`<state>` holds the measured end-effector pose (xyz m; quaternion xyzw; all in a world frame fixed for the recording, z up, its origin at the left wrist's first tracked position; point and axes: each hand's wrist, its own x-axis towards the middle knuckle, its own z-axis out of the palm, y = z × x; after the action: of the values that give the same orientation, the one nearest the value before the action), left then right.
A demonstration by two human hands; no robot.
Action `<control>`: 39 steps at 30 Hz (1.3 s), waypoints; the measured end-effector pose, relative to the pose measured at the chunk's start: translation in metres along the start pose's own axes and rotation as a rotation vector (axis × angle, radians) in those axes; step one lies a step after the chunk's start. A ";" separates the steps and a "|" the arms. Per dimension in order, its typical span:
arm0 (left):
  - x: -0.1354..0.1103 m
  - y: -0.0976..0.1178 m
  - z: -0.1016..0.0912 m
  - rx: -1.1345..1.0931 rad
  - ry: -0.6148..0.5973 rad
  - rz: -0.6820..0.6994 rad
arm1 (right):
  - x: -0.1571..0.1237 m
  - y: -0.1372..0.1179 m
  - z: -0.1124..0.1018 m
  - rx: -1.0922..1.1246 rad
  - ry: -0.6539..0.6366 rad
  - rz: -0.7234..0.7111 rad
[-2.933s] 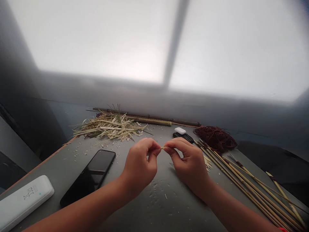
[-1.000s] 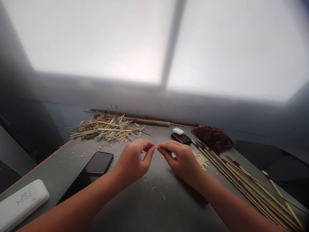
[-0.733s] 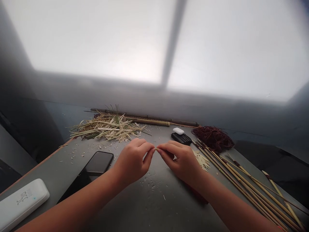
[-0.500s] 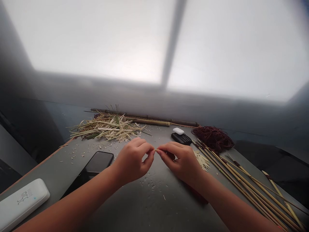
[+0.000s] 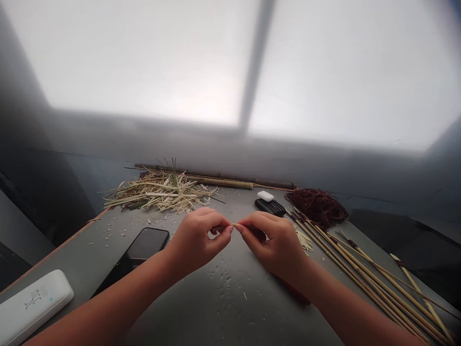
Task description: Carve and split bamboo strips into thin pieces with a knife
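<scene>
Above the middle of a grey table (image 5: 223,307), my left hand (image 5: 196,240) and my right hand (image 5: 275,242) meet fingertip to fingertip. Both pinch a thin, short pale bamboo sliver (image 5: 234,224), of which only a small bit shows between thumbs and forefingers. The other fingers of each hand are curled in. Small pale chips (image 5: 225,278) lie scattered on the table just under the hands.
A heap of bamboo shavings (image 5: 160,192) lies at the back left, long canes (image 5: 223,180) behind it. A black phone (image 5: 142,245) and white power bank (image 5: 30,305) sit left. Bamboo sticks (image 5: 370,278), dark red cord (image 5: 317,204) and a black case with a white piece (image 5: 269,203) lie right.
Over the last second the hands have closed together, so less of the sliver shows between them. They have sunk slightly toward the table.
</scene>
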<state>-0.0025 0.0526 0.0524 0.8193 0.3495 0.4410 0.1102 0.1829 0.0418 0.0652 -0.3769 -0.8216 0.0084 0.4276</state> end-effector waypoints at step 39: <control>0.000 0.037 0.003 -0.051 0.144 -0.087 | -0.002 -0.014 0.001 0.263 0.199 0.167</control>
<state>0.0176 0.0258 0.0690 0.7663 0.3804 0.5025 0.1248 0.1740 0.0307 0.0678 -0.3835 -0.7331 0.1138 0.5501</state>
